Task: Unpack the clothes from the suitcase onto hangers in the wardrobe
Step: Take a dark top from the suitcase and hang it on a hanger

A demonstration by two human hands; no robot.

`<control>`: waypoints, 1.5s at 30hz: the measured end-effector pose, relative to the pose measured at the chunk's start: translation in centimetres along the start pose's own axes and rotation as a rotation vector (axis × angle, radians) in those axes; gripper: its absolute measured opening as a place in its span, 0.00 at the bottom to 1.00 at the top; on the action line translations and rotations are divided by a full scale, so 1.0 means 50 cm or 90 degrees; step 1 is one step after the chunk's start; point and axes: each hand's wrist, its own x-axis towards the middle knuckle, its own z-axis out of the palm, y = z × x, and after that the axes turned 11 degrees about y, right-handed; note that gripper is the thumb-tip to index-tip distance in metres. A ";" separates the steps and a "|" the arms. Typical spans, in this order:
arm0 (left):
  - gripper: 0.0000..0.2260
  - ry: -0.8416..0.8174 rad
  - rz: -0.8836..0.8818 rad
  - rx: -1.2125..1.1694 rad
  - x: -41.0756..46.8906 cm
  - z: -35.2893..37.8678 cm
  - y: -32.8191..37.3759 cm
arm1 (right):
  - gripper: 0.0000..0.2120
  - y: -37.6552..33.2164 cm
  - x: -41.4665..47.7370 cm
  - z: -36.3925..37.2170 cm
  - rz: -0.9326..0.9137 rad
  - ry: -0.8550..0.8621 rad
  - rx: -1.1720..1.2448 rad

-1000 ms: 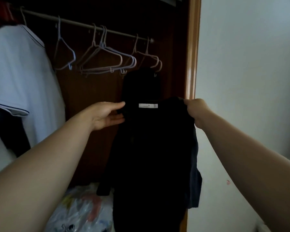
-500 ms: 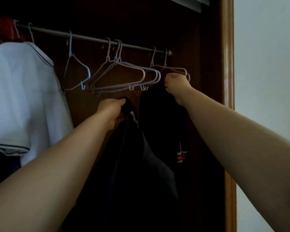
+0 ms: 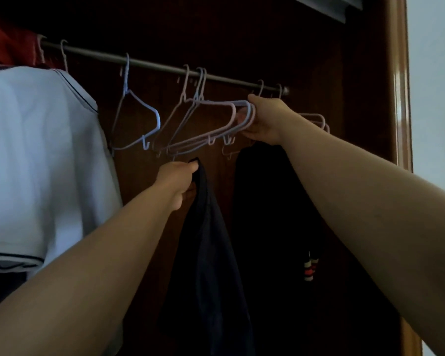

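Dark garment [image 3: 211, 253] hangs below the rail [image 3: 152, 64], left hand [image 3: 176, 181] grip clamped on its top edge. Right hand [image 3: 265, 122] has shifted along the rail, grip now closed round empty hangers [image 3: 211, 119]: hanger pick likely next.

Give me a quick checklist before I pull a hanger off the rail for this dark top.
1. Left hand grips the dark top: ok.
2. Right hand holds the bunched empty hangers: ok.
3. Just one hanger taken: cannot tell; several ends meet at the fingers.
4. Hooks sit on the rail: ok.
5. Top's neck opened for the hanger: not ok; it hangs bunched from one hand.
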 end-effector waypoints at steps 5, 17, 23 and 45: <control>0.06 -0.003 0.012 -0.017 0.011 -0.009 -0.014 | 0.11 -0.022 -0.006 0.033 -0.002 -0.058 -0.046; 0.08 -0.017 0.014 0.026 -0.007 0.004 -0.034 | 0.14 -0.024 0.000 0.021 -0.102 0.082 -0.122; 0.24 -0.028 -0.015 0.162 -0.053 0.011 -0.081 | 0.12 0.056 -0.061 -0.101 0.068 0.092 -0.108; 0.08 -0.148 -0.256 -0.085 -0.303 0.085 -0.281 | 0.09 0.295 -0.370 -0.511 0.340 -0.283 -0.163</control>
